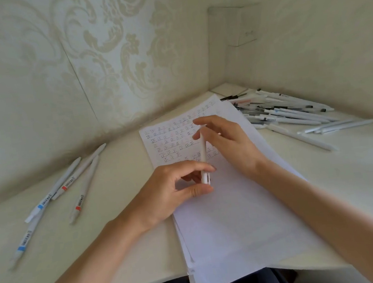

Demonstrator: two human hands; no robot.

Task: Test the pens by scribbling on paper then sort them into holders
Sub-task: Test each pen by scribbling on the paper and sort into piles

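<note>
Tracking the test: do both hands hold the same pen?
Yes, the left hand pinches the pen low, the right hand its top.

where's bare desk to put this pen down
Bare desk lies between the four left pens and the paper, and right of the paper, nearer than the pile. The paper's blank lower half would also take the pen. The back right corner is crowded.

This looks like a home study nook: a pale cream desk point(350, 167) fits into a corner of walls covered in cream floral damask wallpaper point(108, 44), carrying a stack of white paper sheets point(239, 229) and loose white plastic pens point(290, 111).
</note>
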